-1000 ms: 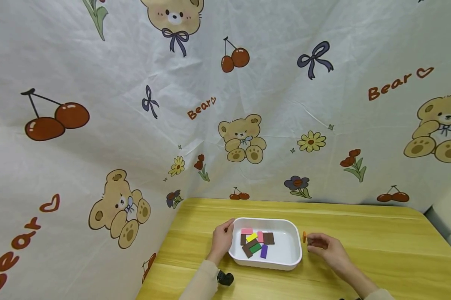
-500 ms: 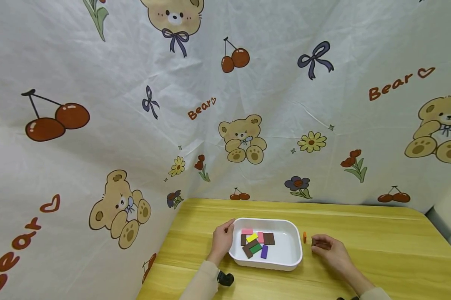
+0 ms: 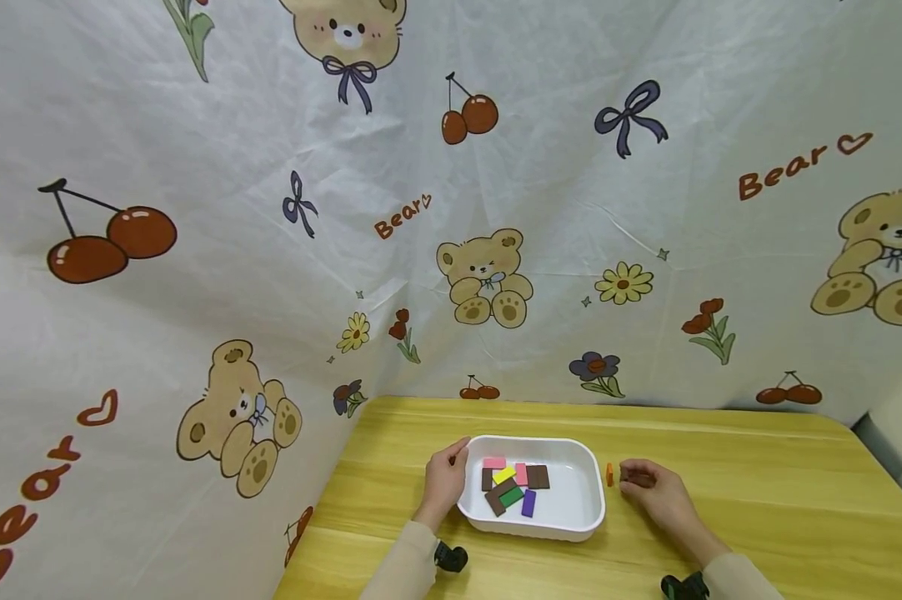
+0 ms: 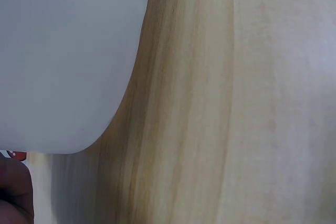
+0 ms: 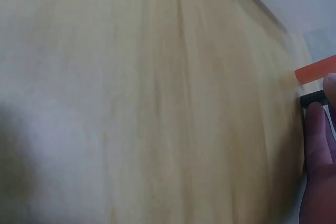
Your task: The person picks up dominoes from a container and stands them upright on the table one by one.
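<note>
On the table sits a white plastic tray (image 3: 571,500) holding several flat domino-like blocks, among them a purple block (image 3: 528,503), a green block (image 3: 510,497) and a yellow block (image 3: 504,475). My left hand (image 3: 445,482) grips the tray's left end near the far corner; the left wrist view shows mostly the tray's outer wall (image 4: 68,66) and a few fingers. Just right of the tray an orange domino block (image 3: 609,474) stands on edge. Beside it my right hand (image 3: 664,497) pinches a dark domino block (image 5: 313,98) upright between thumb and fingers.
Wood-grain table (image 3: 781,483) extends around the tray and to the right. A pale cloth (image 3: 541,183) printed with bears and cherries hangs behind and along the left. Black wrist devices (image 3: 451,557) sit on both wrists.
My right hand moves a little right, away from the orange block, then slightly back toward it. Left hand, tray and the blocks inside stay in place.
</note>
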